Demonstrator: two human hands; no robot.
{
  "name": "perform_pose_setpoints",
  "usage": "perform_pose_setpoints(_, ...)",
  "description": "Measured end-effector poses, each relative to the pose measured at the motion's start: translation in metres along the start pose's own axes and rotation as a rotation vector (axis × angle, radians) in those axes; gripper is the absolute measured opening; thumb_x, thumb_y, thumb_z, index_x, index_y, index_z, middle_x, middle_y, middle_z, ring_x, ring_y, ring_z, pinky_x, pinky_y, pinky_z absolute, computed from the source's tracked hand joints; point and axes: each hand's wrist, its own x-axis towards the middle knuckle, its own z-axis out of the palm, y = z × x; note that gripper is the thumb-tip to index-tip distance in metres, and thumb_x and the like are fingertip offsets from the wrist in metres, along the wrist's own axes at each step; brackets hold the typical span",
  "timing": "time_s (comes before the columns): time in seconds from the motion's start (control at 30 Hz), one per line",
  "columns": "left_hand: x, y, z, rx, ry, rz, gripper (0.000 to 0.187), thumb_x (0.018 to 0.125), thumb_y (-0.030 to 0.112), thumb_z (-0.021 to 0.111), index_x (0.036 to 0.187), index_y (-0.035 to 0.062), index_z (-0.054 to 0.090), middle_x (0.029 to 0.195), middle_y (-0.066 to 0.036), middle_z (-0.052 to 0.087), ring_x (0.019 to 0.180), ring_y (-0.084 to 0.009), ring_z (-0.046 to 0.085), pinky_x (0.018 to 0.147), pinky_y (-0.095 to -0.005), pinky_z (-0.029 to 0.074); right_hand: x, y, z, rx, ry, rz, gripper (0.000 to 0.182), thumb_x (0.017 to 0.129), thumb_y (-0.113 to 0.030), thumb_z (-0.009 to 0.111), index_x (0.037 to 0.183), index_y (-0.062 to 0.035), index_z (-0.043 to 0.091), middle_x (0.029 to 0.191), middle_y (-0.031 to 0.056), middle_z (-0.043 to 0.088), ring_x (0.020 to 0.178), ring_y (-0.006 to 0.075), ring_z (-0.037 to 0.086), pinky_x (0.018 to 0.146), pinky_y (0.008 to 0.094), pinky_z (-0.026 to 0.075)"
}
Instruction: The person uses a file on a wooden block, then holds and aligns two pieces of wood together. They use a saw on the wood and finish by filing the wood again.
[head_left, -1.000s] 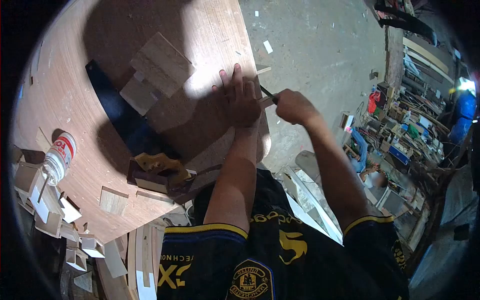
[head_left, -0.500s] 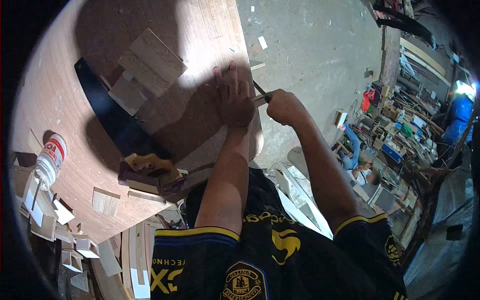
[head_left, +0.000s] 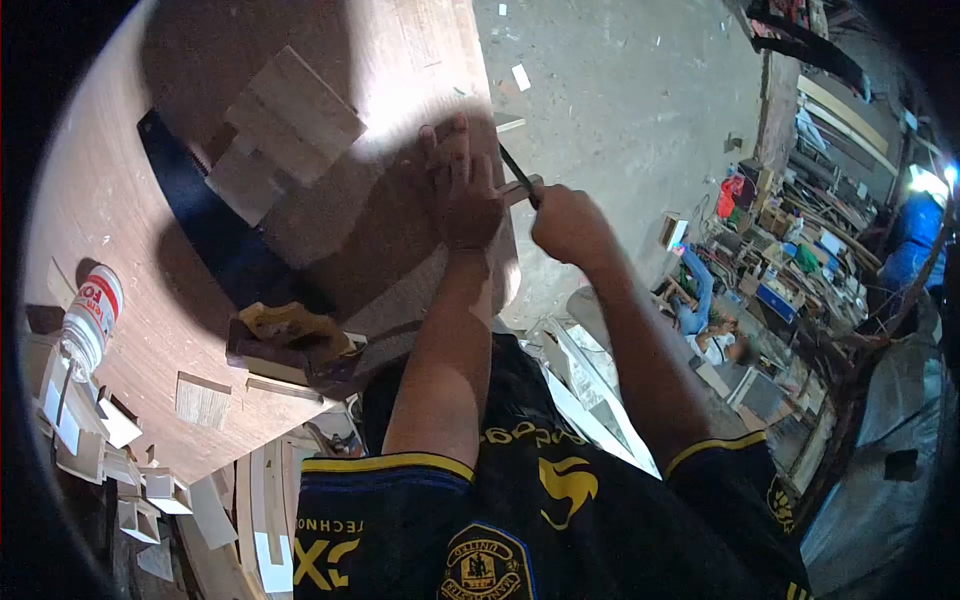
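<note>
Dusty concrete floor spreads beyond a wide wooden bench, with scraps of wood and paper scattered over it and cluttered shelves of tools and boxes along the far right. At the bench's right edge the left hand lies flat, palm down and fingers stretched forward, pressing on a small strip of wood that sticks out just past the edge. The right hand is beside it, off the edge of the bench, its grip closed in a fist around the handle of a thin dark blade; the blade slants up and away from the fist and meets the strip right next to the left hand's fingers. How the blade's tip sits on the strip is too small to tell. Further left on the bench lies a handsaw with a dark blade and a yellowish handle, its handle resting on a dark block near the front edge. Two pale wooden boards lie overlapped across the saw's far end. A plastic bottle with a red and white label lies on its side near the left edge, and small wooden offcuts are heaped beside and below it.
</note>
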Motion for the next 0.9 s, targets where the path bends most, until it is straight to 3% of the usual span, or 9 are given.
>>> perform_pose_setpoints(0.03, 0.006, 0.0, 0.003, 0.005, 0.013, 0.009, 0.014, 0.084, 0.011, 0.055, 0.087, 0.0053, 0.067, 0.148, -0.009, 0.043, 0.142, -0.0425, 0.028, 0.112, -0.0692, 0.01, 0.009, -0.002, 0.011, 0.02, 0.018, 0.092, 0.028, 0.082, -0.012, 0.057, 0.104, 0.0049, 0.061, 0.1, 0.0257, 0.067, 0.097, 0.0404, 0.066, 0.084, 0.0461, 0.054)
perform_pose_setpoints(0.3, -0.002, -0.004, 0.004, -0.011, -0.022, -0.008, 0.015, 0.086, 0.014, 0.055, 0.086, 0.0053, 0.066, 0.148, -0.009, 0.043, 0.142, -0.0434, 0.027, 0.112, -0.069, 0.008, -0.005, -0.007, 0.008, 0.104, 0.035, 0.067, 0.034, 0.083, -0.011, 0.056, 0.112, 0.0066, 0.054, 0.098, 0.03, 0.066, 0.097, 0.0428, 0.066, 0.086, 0.0481, 0.052)
perform_pose_setpoints(0.57, -0.004, -0.006, 0.014, -0.002, 0.043, 0.016, 0.014, 0.087, 0.014, 0.055, 0.085, 0.0056, 0.066, 0.145, -0.01, 0.047, 0.142, -0.0437, 0.026, 0.112, -0.0691, 0.008, -0.008, -0.007, -0.002, 0.293, 0.0, 0.094, 0.029, 0.081, -0.008, 0.056, 0.106, 0.0069, 0.057, 0.098, 0.0293, 0.066, 0.097, 0.0432, 0.065, 0.086, 0.0479, 0.052)
perform_pose_setpoints(0.63, 0.003, -0.005, 0.006, 0.011, -0.033, 0.021, 0.036, 0.093, 0.035, 0.053, 0.081, 0.0037, 0.064, 0.146, -0.015, 0.044, 0.14, -0.0475, 0.027, 0.11, -0.0705, 0.011, 0.009, -0.007, 0.01, 0.241, 0.027, 0.117, 0.029, 0.082, -0.008, 0.055, 0.107, 0.0067, 0.057, 0.098, 0.0292, 0.066, 0.097, 0.043, 0.066, 0.085, 0.0479, 0.052)
perform_pose_setpoints(0.67, 0.0, -0.003, 0.006, 0.007, -0.039, 0.03, 0.036, 0.093, 0.035, 0.053, 0.081, 0.0037, 0.064, 0.146, -0.015, 0.044, 0.14, -0.0475, 0.027, 0.11, -0.0705, 0.011, 0.014, -0.004, 0.017, 0.188, 0.048, 0.139, 0.03, 0.082, -0.008, 0.055, 0.108, 0.0065, 0.056, 0.097, 0.0291, 0.067, 0.097, 0.0427, 0.066, 0.085, 0.0478, 0.052)
perform_pose_setpoints(0.73, 0.004, -0.005, 0.01, -0.044, 0.009, 0.041, 0.055, 0.093, 0.053, 0.051, 0.082, 0.0006, 0.064, 0.146, -0.017, 0.042, 0.141, -0.0496, 0.022, 0.11, -0.0702, 0.01, 0.007, 0.0, 0.012, 0.233, 0.066, 0.105, 0.031, 0.082, -0.008, 0.054, 0.109, 0.0057, 0.057, 0.097, 0.0293, 0.066, 0.097, 0.043, 0.065, 0.085, 0.0483, 0.052)
perform_pose_setpoints(0.9, -0.002, -0.009, 0.013, -0.061, -0.019, 0.04, 0.074, 0.089, 0.068, 0.043, 0.082, -0.002, 0.065, 0.145, -0.019, 0.043, 0.14, -0.0525, 0.02, 0.111, -0.0688, 0.011, -0.009, -0.007, 0.003, 0.309, -0.001, 0.109, 0.03, 0.082, -0.008, 0.053, 0.107, 0.0051, 0.059, 0.099, 0.0293, 0.066, 0.098, 0.0436, 0.065, 0.087, 0.049, 0.052)
